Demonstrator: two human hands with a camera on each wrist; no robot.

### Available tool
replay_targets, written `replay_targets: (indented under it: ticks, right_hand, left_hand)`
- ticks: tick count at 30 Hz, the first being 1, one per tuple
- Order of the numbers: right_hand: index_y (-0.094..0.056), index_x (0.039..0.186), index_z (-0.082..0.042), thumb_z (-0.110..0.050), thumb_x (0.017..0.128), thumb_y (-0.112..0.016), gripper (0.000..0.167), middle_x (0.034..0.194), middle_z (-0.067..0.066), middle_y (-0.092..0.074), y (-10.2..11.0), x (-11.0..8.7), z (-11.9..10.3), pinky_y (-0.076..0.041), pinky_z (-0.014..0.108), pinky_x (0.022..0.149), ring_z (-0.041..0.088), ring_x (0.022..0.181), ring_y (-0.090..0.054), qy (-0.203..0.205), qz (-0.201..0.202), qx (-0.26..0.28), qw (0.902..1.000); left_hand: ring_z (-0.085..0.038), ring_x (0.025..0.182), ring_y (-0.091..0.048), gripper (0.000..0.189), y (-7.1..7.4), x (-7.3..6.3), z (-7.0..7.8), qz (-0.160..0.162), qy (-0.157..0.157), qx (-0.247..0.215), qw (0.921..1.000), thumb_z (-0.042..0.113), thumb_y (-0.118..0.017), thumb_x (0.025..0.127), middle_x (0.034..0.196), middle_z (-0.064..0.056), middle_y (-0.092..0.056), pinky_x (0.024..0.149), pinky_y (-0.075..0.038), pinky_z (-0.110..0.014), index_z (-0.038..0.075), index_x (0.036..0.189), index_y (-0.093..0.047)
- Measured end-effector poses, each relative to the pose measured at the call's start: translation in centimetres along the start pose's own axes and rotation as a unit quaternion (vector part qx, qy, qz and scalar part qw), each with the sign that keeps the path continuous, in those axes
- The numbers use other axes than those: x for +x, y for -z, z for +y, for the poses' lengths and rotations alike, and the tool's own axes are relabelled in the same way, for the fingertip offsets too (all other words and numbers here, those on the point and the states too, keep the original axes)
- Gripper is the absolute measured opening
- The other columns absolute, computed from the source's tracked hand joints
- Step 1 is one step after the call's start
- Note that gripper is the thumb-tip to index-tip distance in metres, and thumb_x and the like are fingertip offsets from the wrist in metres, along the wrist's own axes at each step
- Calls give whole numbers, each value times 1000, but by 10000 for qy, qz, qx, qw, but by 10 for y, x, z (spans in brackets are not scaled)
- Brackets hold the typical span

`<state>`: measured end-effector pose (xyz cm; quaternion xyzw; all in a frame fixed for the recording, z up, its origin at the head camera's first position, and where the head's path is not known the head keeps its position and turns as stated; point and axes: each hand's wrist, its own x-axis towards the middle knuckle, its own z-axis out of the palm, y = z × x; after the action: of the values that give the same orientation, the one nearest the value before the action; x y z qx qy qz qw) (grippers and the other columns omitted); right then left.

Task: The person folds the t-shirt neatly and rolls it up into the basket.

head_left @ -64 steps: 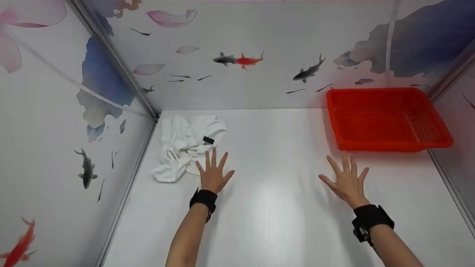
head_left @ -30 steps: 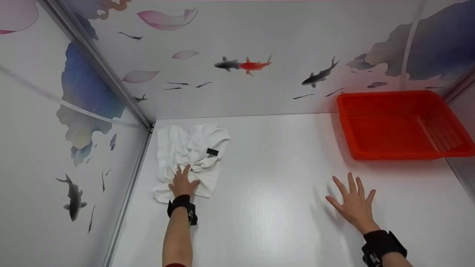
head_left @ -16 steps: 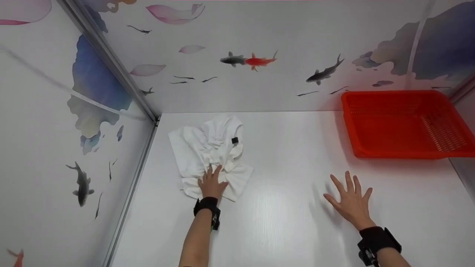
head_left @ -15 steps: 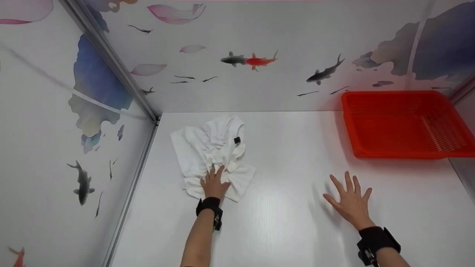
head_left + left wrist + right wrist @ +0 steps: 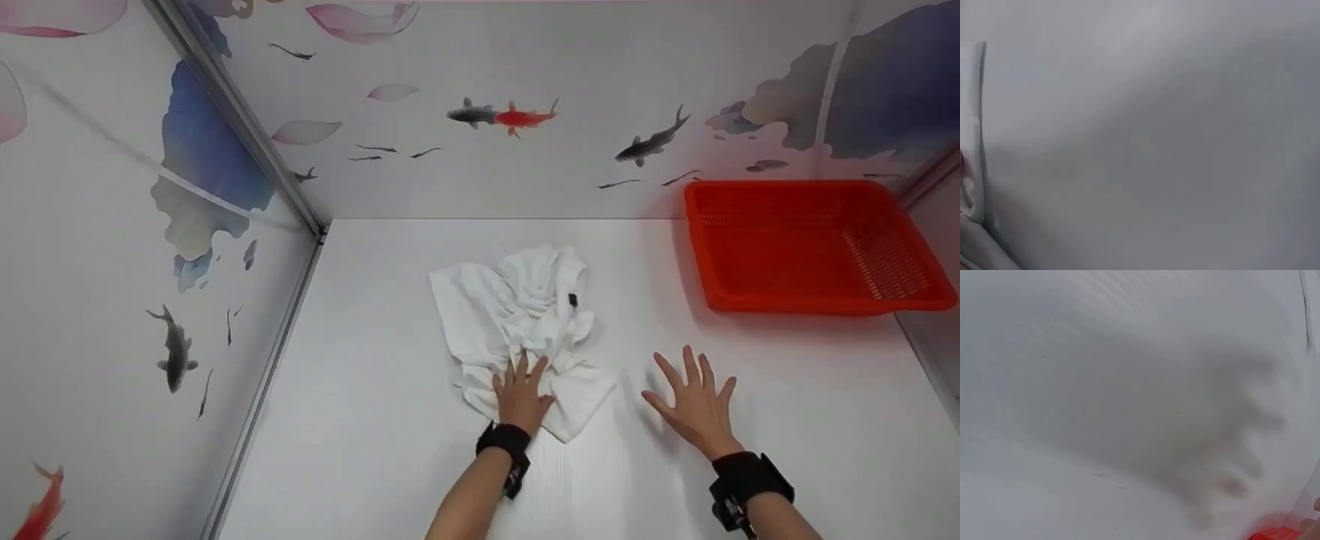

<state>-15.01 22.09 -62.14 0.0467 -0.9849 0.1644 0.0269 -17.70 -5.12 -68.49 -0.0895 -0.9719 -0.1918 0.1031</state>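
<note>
A crumpled white garment [image 5: 517, 307] lies in the middle of the white table, a small black label [image 5: 573, 300] near its far right edge. My left hand [image 5: 523, 397] rests on its near part with fingers spread over the folds. In the left wrist view, only a strip of the garment [image 5: 971, 112] shows at the left edge. To the right, my right hand [image 5: 697, 412] is held over the table with fingers spread, touching nothing that I can see. The right wrist view shows its blurred shadow and a bit of fingers [image 5: 1311, 529] at the lower right corner.
A red plastic basket [image 5: 817, 304] with perforated sides stands at the back right, beyond my right hand. White panels printed with fish and petals close off the back [image 5: 525, 187] and the left side [image 5: 90, 262]. The table's white surface [image 5: 360, 420] extends around the garment.
My left hand has come down onto the garment and slid it from the back left corner rightward to the middle. The right hand has stayed nearly in place, fingers spread.
</note>
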Motion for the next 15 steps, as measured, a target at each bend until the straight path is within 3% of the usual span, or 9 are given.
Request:
replay_targets:
  ticks: [4,8,11,15]
  right_hand:
    - [-44,145,-10,-40,90,-63,65,150,35,-25,0,3,3,-5,83,96,53,137,-19,-17,4,49,10000]
    - [-45,144,-8,-39,90,-65,65,149,36,-26,1,8,7,-7,83,95,54,136,-20,14,72,109,9999]
    - [-45,144,-7,-38,90,-65,65,148,37,-27,2,13,9,-8,83,94,55,136,-20,-14,91,193,9998]
    - [-43,145,-6,-37,91,-64,65,149,37,-26,6,20,11,-7,83,95,54,136,-20,-158,62,319,9993]
  left_hand:
    - [-35,127,-46,66,-2,-12,39,-289,-342,213,9988,35,-78,81,142,-11,-49,100,-36,-56,24,141,-51]
    - [-33,125,-47,61,3,-22,64,-503,-579,224,9968,37,-73,86,143,-10,-48,98,-37,-52,24,141,-51]
    - [-30,121,-48,55,12,-22,69,-417,-586,-114,9973,35,-69,90,141,-9,-49,95,-38,-47,22,140,-52]
    - [-26,113,-52,46,29,-11,57,126,-521,-518,9972,29,-65,93,133,-8,-55,83,-40,-40,15,136,-56]
